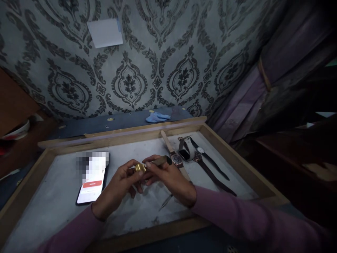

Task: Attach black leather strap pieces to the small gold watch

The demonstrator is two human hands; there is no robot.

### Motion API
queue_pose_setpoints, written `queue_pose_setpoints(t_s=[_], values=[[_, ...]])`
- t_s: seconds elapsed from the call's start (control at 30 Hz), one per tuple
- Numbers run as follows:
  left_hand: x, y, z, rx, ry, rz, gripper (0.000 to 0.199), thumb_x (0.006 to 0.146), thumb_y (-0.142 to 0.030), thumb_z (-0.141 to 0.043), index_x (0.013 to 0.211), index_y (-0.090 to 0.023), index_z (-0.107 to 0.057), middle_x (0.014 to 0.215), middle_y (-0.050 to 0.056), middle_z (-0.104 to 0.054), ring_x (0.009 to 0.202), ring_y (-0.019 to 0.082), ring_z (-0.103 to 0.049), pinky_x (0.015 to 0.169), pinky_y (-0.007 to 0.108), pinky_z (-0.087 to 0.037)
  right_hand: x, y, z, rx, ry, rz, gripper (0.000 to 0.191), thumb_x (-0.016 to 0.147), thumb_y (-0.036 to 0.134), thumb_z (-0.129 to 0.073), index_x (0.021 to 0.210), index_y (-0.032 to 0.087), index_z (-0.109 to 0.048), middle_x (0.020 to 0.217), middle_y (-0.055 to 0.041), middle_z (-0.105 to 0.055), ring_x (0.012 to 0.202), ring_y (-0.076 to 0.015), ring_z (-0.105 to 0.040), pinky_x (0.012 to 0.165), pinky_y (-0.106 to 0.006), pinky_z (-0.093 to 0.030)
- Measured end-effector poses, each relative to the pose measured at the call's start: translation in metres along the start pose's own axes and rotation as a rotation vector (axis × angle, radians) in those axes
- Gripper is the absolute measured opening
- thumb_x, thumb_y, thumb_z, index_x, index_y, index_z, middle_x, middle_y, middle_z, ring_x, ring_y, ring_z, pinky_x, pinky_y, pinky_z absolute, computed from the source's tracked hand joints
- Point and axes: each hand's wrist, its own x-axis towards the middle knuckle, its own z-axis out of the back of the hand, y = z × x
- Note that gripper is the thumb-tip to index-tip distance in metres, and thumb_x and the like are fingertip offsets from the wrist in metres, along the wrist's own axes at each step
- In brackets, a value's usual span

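Note:
In the middle of the head view, a gold-coloured watch (140,168) is held between my two hands, above a shallow wooden-framed tray (155,232). My left hand (117,184) pinches its case with thumb and fingers. On the other side, my right hand (171,177) has closed its fingers at the case edge and the strap (161,161), which points right. Fingers cover part of the case. Below my right hand lies a thin metal tool (165,201), partly hidden by the wrist. A watch with a light strap (177,160) lies just beyond that hand.
On the tray's right are a smartwatch (187,150), a black-strapped watch (201,150) and a brown-strapped watch (212,173). A lit phone (91,195) lies left. Behind the raised tray rim is a blue cloth (158,117); a patterned wall (155,63) stands beyond.

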Motion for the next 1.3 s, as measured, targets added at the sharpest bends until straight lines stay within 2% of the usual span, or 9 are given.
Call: queue_pose_setpoints(t_s=[0.23, 0.37, 0.5, 0.67, 0.8, 0.93, 1.03, 1.1, 1.3], values=[[-0.001, -0.002, 0.002, -0.158, -0.171, 0.039, 0.026, 0.078, -0.040, -0.063, 0.078, -0.018, -0.051, 0.070, 0.000, -0.059, 0.061, 0.011, -0.057, 0.043, 0.015, -0.036, 0.001, 0.007, 0.004, 0.013, 0.017, -0.022, 0.038, 0.088, 0.049, -0.054, 0.102, 0.015, -0.063, 0.095, -0.0112, -0.071, 0.085, -0.0210, -0.070, 0.074, -0.035, -0.055], [-0.002, -0.007, -0.004, -0.312, -0.095, 0.069, 0.020, 0.074, -0.031, -0.065, 0.076, -0.018, -0.049, 0.074, -0.001, -0.057, 0.060, 0.010, -0.055, 0.041, 0.015, -0.032, -0.001, 0.009, 0.005, -0.240, -0.005, 0.100, 0.049, 0.087, 0.058, -0.048, 0.113, 0.019, -0.064, 0.118, -0.0117, -0.064, 0.109, -0.0232, -0.060, 0.097, -0.042, -0.045], [-0.002, -0.006, -0.008, -0.237, -0.035, 0.075, 0.029, 0.074, -0.040, -0.069, 0.075, -0.017, -0.053, 0.061, -0.005, -0.046, 0.047, 0.005, -0.041, 0.037, 0.015, -0.019, -0.005, 0.011, 0.001, -0.372, 0.127, 0.111, 0.050, 0.092, 0.055, -0.041, 0.128, 0.023, -0.056, 0.131, -0.0078, -0.057, 0.125, -0.0220, -0.049, 0.108, -0.041, -0.034], [-0.001, -0.002, -0.005, -0.159, -0.057, 0.045, 0.031, 0.068, -0.042, -0.071, 0.072, -0.016, -0.055, 0.050, -0.007, -0.043, 0.042, 0.004, -0.028, 0.040, 0.018, -0.013, -0.005, 0.011, -0.002, -0.343, 0.142, 0.086, 0.049, 0.092, 0.055, -0.041, 0.123, 0.022, -0.060, 0.126, -0.0084, -0.060, 0.119, -0.0216, -0.053, 0.103, -0.039, -0.040], [-0.003, -0.004, 0.000, -0.077, -0.024, 0.037, 0.032, 0.070, -0.046, -0.068, 0.070, -0.016, -0.056, 0.048, -0.006, -0.045, 0.042, 0.005, -0.026, 0.041, 0.020, -0.012, 0.001, 0.010, 0.003, -0.236, 0.010, 0.009, 0.042, 0.082, 0.048, -0.061, 0.110, 0.017, -0.064, 0.093, -0.0068, -0.066, 0.081, -0.0177, -0.064, 0.067, -0.029, -0.051], [-0.004, -0.003, 0.007, 0.013, -0.018, 0.078, 0.036, 0.069, -0.051, -0.068, 0.072, -0.017, -0.057, 0.047, -0.007, -0.041, 0.044, 0.007, -0.026, 0.043, 0.021, -0.013, 0.003, 0.014, 0.010, -0.411, -0.101, 0.207, 0.038, 0.070, 0.021, -0.072, 0.107, 0.018, -0.062, 0.090, -0.0034, -0.063, 0.079, -0.0149, -0.061, 0.068, -0.027, -0.049], [-0.002, 0.001, 0.012, 0.107, -0.008, 0.035, 0.033, 0.073, -0.050, -0.065, 0.074, -0.018, -0.059, 0.048, -0.007, -0.040, 0.046, 0.008, -0.029, 0.045, 0.021, -0.017, -0.002, 0.020, 0.009, -0.719, 0.011, 0.351, 0.012, 0.077, 0.017, -0.064, 0.089, 0.016, -0.067, 0.084, -0.0036, -0.064, 0.077, -0.0142, -0.060, 0.070, -0.026, -0.046], [0.000, 0.004, 0.012, 0.188, 0.022, -0.018, 0.030, 0.076, -0.048, -0.064, 0.072, -0.018, -0.060, 0.048, -0.006, -0.039, 0.048, 0.009, -0.032, 0.046, 0.021, -0.020, -0.005, 0.023, 0.008, -0.849, 0.105, 0.352, 0.012, 0.083, 0.022, -0.059, 0.079, 0.014, -0.067, 0.075, -0.0025, -0.062, 0.069, -0.0125, -0.057, 0.063, -0.024, -0.042], [-0.001, 0.005, 0.006, 0.297, 0.059, -0.121, 0.026, 0.078, -0.043, -0.061, 0.069, -0.018, -0.060, 0.049, -0.006, -0.041, 0.048, 0.011, -0.038, 0.049, 0.022, -0.028, -0.004, 0.021, 0.011, -0.737, 0.219, 0.182, 0.015, 0.082, 0.028, -0.062, 0.075, 0.015, -0.059, 0.061, 0.0047, -0.050, 0.057, -0.0081, -0.044, 0.053, -0.020, -0.032]])
